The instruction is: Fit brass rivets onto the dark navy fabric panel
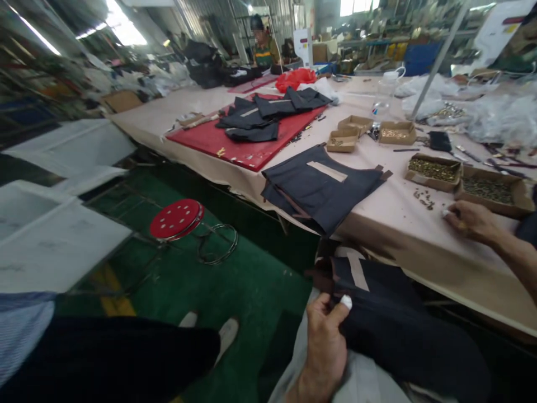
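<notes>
Long pink table (377,221) with dark fabric pieces (319,187), red board (218,140), cardboard trays (434,169).

No legible text or labels anywhere.

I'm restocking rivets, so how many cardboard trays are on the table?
5. Three small trays sit mid-table. Two larger trays lie near the right hand: and. More may be hidden among the plastic bags.

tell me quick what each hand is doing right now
Left hand: closed, gripping the dark fabric on the lap.
Right hand: resting on the table, fingers curled; whether it holds anything cannot be told.
</notes>
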Motion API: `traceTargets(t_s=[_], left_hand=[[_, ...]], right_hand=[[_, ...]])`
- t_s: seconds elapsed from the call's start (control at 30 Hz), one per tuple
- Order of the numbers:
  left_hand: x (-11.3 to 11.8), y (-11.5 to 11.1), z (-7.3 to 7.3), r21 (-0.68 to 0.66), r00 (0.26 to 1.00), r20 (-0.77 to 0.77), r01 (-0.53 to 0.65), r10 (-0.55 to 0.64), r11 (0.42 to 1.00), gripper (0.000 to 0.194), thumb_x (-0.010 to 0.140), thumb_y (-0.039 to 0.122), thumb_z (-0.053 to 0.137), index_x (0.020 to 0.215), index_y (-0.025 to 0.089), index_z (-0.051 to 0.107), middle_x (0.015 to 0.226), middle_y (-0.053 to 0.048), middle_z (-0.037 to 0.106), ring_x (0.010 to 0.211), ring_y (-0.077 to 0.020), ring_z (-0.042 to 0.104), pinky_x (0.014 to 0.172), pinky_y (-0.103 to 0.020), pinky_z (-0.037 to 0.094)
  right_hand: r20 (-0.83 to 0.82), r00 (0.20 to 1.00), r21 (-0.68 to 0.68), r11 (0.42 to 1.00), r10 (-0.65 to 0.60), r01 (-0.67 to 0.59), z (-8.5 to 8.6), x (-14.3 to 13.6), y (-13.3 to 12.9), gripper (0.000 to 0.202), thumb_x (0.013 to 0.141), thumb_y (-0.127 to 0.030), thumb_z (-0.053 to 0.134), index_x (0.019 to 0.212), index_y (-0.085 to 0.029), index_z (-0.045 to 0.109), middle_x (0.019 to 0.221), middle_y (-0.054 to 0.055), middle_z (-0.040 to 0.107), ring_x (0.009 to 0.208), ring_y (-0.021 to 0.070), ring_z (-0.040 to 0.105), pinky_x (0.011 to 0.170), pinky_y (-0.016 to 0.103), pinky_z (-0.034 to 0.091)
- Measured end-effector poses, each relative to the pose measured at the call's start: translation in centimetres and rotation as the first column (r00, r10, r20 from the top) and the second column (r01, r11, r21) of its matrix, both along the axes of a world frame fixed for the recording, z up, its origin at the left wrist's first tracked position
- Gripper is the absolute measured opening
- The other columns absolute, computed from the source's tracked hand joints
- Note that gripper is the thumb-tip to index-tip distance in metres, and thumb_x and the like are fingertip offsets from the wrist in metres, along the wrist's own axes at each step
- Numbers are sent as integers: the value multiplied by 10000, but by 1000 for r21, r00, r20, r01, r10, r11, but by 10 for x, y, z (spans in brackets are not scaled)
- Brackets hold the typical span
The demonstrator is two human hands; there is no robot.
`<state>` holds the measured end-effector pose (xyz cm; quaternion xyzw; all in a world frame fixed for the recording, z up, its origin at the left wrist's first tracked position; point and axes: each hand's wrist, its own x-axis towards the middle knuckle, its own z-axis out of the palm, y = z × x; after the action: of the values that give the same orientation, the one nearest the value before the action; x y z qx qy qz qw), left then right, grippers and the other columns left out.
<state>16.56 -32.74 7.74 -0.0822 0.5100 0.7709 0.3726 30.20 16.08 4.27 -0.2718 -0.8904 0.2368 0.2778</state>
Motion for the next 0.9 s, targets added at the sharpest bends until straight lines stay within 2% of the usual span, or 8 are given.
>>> traceTargets(t_s=[0.07, 0.17, 0.27, 0.33, 0.37, 0.5, 0.7, 0.9], left_hand=[[12, 4, 1, 21, 1000, -17, 8, -7, 1000, 325, 736, 294, 856, 978, 128, 714, 940, -68, 691, 852, -172, 597, 814, -301, 482], [26, 9, 6, 48, 997, -56, 53, -50, 997, 281, 743, 294, 856, 891, 105, 709, 837, -58, 649, 774, -153, 557, 743, -283, 457], [36, 15, 13, 28, 995, -79, 61, -58, 998, 263, 732, 280, 858, 836, 117, 679, 786, -34, 600, 705, -117, 495, 671, -243, 400], [40, 20, 18, 19, 988, -112, 113, -110, 993, 255, 755, 281, 830, 870, 113, 676, 831, -52, 626, 730, -129, 519, 682, -247, 410], [43, 21, 20, 16, 981, -136, 143, -139, 990, 253, 769, 282, 815, 887, 109, 673, 852, -60, 636, 749, -138, 534, 702, -255, 425], [50, 25, 20, -68, 948, -251, 185, -196, 980, 303, 762, 326, 817, 771, 130, 586, 754, -16, 546, 756, -147, 532, 723, -257, 434], [62, 13, 19, -383, 887, -358, 143, -290, 912, 331, 753, 401, 795, 705, 127, 615, 749, -39, 550, 745, -154, 474, 682, -257, 415], [77, 0, 16, -438, 868, -405, 90, -286, 894, 321, 718, 379, 824, 693, 138, 613, 750, -47, 530, 772, -175, 469, 712, -276, 427]], right_hand=[[55, 998, 45, 998, 39, -41, 12, -2, -45, 150, 866, -335, 765, 806, -216, 696, 678, 38, 615, 577, 161, 550, 593, 336, 377], [64, 975, 40, 976, 213, -215, 31, 2, -146, 115, 942, -344, 674, 974, -237, 647, 847, 24, 650, 709, 166, 613, 681, 315, 470], [-72, 876, -31, 877, 476, -479, 48, 9, -247, 109, 985, -213, 581, 1093, -230, 577, 935, 39, 624, 780, 170, 607, 709, 312, 492], [-122, 836, -29, 840, 534, -541, 53, 10, -292, 103, 990, -177, 550, 1073, -237, 544, 904, 32, 584, 760, 169, 572, 675, 309, 483], [-126, 831, -23, 836, 541, -548, 54, 10, -305, 101, 990, -170, 542, 1063, -239, 538, 895, 34, 575, 757, 174, 560, 663, 313, 479], [-92, 854, 1, 858, 512, -514, 49, 10, -318, 117, 991, -169, 526, 1081, -241, 547, 915, 61, 597, 778, 209, 553, 669, 359, 474], [-120, 866, -25, 871, 486, -492, 41, 25, -326, 148, 990, -165, 519, 1102, -256, 556, 950, 78, 606, 796, 232, 572, 685, 386, 486], [-205, 868, 10, 888, 452, -460, 41, 36, -344, 191, 980, -155, 537, 1131, -267, 568, 940, 73, 603, 775, 211, 602, 654, 343, 530]])
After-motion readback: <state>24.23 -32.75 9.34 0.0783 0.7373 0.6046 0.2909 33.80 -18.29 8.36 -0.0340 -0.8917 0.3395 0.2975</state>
